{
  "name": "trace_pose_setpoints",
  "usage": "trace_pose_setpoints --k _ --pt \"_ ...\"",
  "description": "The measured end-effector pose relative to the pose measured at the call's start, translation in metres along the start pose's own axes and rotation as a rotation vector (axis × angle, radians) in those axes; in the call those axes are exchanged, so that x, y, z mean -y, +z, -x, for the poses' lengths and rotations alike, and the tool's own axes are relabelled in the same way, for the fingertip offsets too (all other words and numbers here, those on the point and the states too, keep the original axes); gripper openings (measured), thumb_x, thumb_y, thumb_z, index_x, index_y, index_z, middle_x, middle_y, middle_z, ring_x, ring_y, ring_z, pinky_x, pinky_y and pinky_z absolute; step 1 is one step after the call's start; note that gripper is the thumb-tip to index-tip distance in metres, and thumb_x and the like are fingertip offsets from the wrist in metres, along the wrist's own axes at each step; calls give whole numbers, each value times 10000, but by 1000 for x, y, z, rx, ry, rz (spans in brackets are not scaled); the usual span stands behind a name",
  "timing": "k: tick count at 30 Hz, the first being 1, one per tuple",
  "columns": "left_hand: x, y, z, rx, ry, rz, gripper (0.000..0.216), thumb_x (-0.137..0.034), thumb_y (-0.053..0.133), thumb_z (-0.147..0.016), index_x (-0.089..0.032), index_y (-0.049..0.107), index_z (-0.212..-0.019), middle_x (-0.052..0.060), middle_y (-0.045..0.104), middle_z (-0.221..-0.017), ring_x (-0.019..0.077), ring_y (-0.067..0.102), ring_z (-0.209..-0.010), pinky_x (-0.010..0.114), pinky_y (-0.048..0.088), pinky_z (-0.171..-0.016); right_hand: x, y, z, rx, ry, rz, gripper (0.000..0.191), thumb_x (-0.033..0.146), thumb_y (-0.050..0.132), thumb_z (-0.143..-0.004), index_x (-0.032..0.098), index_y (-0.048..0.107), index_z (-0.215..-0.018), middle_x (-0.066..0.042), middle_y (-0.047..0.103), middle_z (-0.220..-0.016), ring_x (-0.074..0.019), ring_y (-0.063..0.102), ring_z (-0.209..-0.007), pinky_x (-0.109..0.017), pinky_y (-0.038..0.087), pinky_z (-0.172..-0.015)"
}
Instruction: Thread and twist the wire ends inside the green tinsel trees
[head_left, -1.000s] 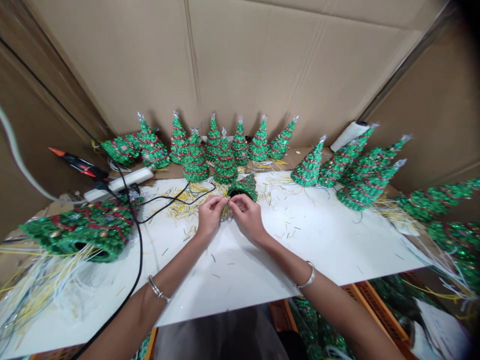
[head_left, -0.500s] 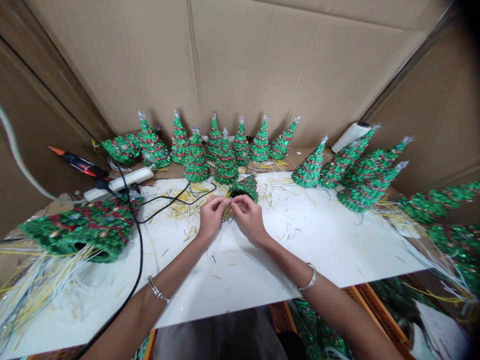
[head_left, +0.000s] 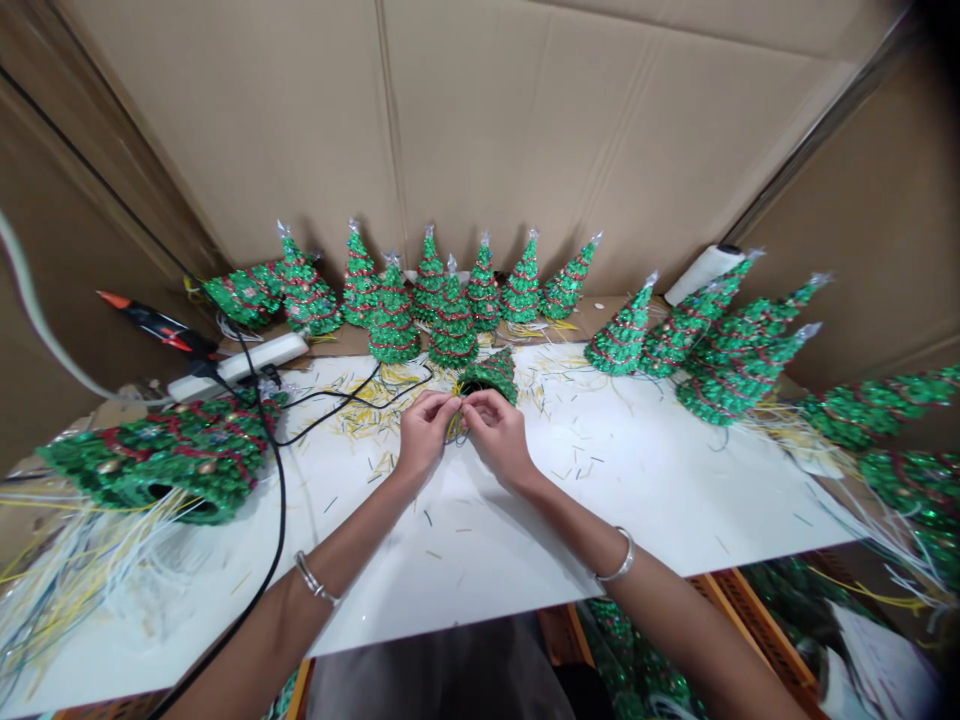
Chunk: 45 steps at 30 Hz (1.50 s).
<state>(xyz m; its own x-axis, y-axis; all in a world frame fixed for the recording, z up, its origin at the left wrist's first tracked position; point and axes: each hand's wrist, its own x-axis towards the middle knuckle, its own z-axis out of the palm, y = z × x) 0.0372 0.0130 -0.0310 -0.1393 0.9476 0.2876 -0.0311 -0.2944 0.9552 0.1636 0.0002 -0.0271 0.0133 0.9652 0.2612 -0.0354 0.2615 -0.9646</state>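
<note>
My left hand (head_left: 427, 430) and my right hand (head_left: 495, 432) meet over the middle of the white table (head_left: 465, 540), fingertips pinched together. Between them are thin wires (head_left: 455, 432), yellow and dark, which come out of the open base of a small green tinsel Christmas tree (head_left: 495, 372). That tree lies on its side just beyond my fingers, its hollow base turned toward me. The exact spot where the wires are gripped is partly hidden by the fingers. Short yellow and dark wire clippings (head_left: 360, 405) are scattered around, mostly left of the hands.
Several small trees (head_left: 452, 325) stand along the back cardboard, more (head_left: 739, 365) at right. A larger tree (head_left: 165, 455) lies at left, trailing wires. A black cord (head_left: 281, 500) crosses the left side near a power strip (head_left: 240, 365) and a black-and-orange tool (head_left: 161, 330). Orange crates (head_left: 757, 620) sit below.
Almost nothing differs. Both hands stay pinched on the wires in the same place, and the view has shifted very slightly.
</note>
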Motion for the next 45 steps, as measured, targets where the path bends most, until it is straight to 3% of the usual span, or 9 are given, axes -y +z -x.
trace_pose_setpoints --k 24,32,41,45 --pt "1 -1 0 3 -4 -16 123 -290 701 -785 -180 743 -750 39 644 -795 166 606 -796 277 480 -753 -2 0 0 -10 22 -6 172 350 659 -825 192 623 -880 -10 665 -790 -139 656 -669 -264 557 -658" --pt "-2 1 1 2 42 -95 125 -279 681 -797 -182 731 -737 44 642 -792 170 599 -801 282 478 -752 0 0 1 -3 13 31 177 350 646 -832 205 555 -877 0 635 -770 -134 642 -661 -262 544 -640" --pt "1 -3 -3 4 57 -101 141 -288 674 -814 -179 734 -747 36 634 -786 165 593 -796 284 456 -755 2 -9 5 71 -48 296 128 313 577 -879 194 621 -899 -38 664 -845 -146 620 -700 -263 516 -633" --pt "1 -2 -3 8 58 -94 137 -286 679 -809 -174 735 -752 40 637 -791 166 592 -803 284 455 -758 2 -8 5 44 -98 331 145 305 563 -885 184 642 -867 -40 671 -833 -149 613 -713 -258 506 -651"
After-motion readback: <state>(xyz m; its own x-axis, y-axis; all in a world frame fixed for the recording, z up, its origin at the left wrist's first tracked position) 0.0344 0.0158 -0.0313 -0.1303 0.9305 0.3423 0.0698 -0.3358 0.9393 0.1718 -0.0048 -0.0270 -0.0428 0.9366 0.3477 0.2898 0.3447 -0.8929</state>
